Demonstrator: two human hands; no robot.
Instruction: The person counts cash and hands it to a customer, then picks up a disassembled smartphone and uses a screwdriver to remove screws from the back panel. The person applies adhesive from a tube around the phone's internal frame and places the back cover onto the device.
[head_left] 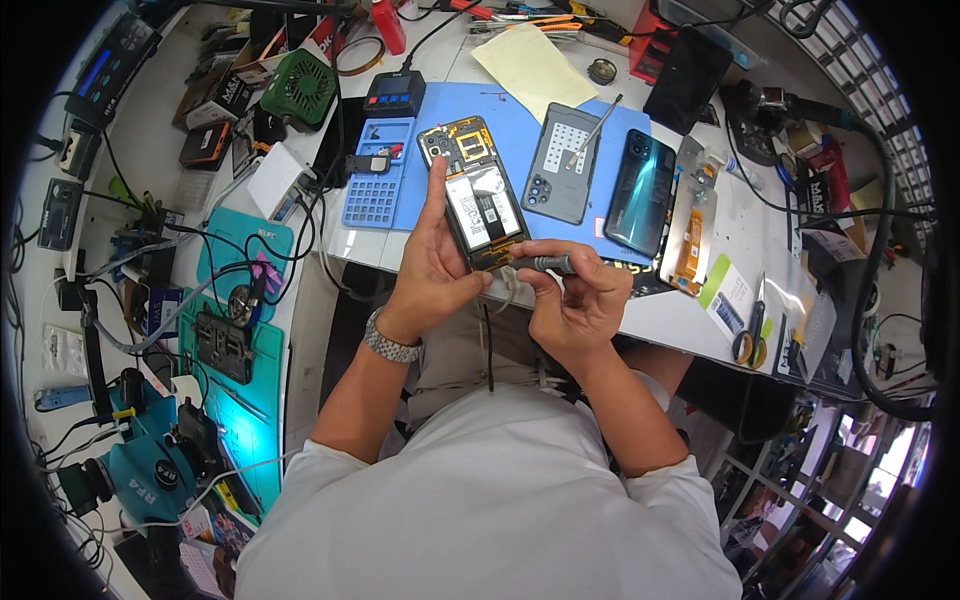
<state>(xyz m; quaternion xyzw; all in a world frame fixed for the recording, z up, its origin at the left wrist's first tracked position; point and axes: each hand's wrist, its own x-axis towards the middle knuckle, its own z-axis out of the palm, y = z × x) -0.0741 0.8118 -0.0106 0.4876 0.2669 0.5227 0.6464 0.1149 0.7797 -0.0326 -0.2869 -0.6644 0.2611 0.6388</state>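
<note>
My left hand (pixel 432 262) holds an opened phone (pixel 475 190) with its back cover off, the battery and circuit board showing. The thumb and index finger brace the phone's left edge above the blue mat (pixel 520 130). My right hand (pixel 572 300) grips a small grey screwdriver (pixel 545 264), whose tip points left at the phone's lower end. A metal watch (pixel 388 342) sits on my left wrist.
On the mat lie a grey back cover (pixel 562 162) with tweezers (pixel 597 118) on it, a teal phone back (pixel 640 192) and a blue screw tray (pixel 378 172). A display part with orange flex (pixel 690 225) and scissors (pixel 748 335) lie right. Tools and cables crowd the left bench.
</note>
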